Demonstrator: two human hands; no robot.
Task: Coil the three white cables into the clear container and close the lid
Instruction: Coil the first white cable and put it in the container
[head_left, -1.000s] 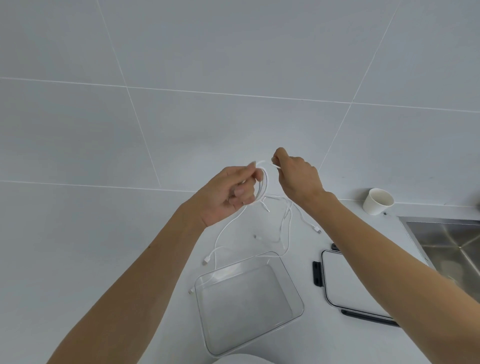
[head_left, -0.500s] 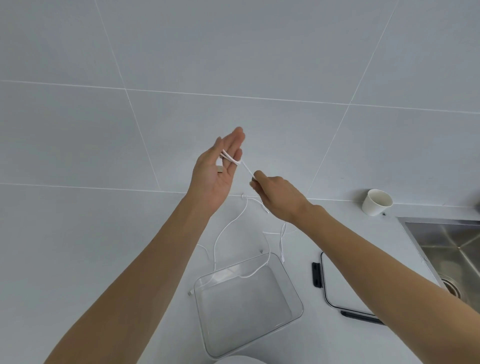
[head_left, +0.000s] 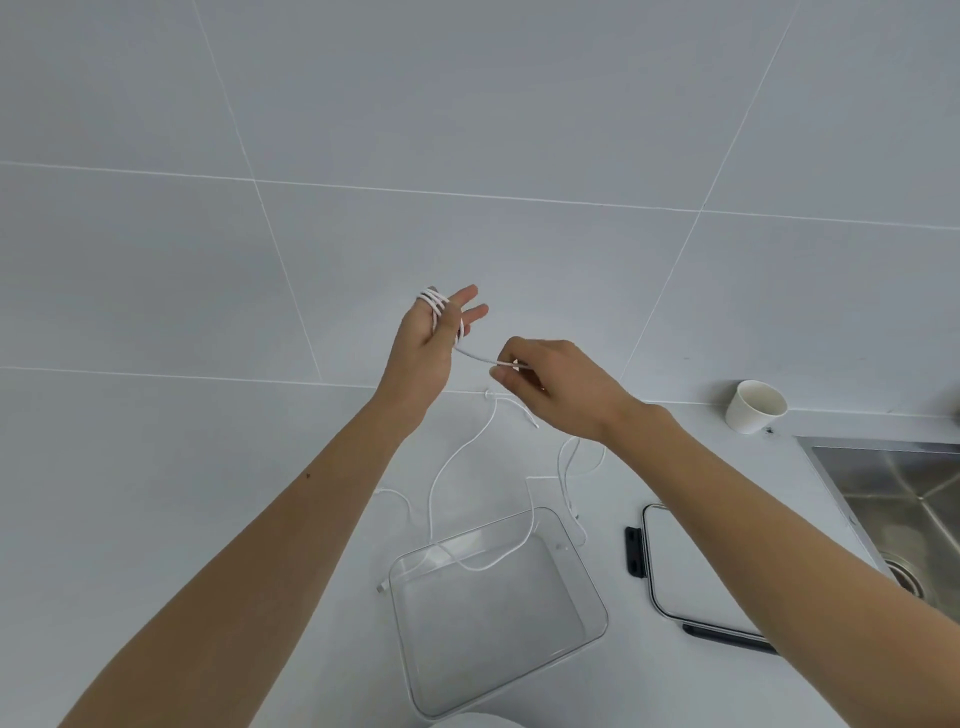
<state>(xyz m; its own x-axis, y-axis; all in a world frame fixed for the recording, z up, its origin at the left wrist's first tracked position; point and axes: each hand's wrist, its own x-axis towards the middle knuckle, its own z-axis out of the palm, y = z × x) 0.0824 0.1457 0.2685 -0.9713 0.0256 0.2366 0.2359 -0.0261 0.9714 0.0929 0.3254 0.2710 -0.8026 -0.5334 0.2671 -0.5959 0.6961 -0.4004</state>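
Note:
My left hand (head_left: 428, 343) is raised in front of the wall with its fingers spread, and a white cable (head_left: 439, 309) is wound in a few loops around them. My right hand (head_left: 550, 384) pinches the free end of that cable just to the right and holds it taut. Two more white cables (head_left: 457, 457) lie loose on the white counter below, and one droops over the rim into the clear container (head_left: 592, 582). The container stands open near the counter's front. Its lid (head_left: 691, 566), clear with black clips, lies flat to the right.
A white paper cup (head_left: 754, 413) stands at the back right against the tiled wall. A steel sink (head_left: 909, 499) takes up the right edge of the counter. A white rounded object (head_left: 478, 721) shows at the bottom edge.
My left hand has opened and risen, and more loops of cable now sit around its fingers. My right hand has swung round to the right, pulling the cable end taut.

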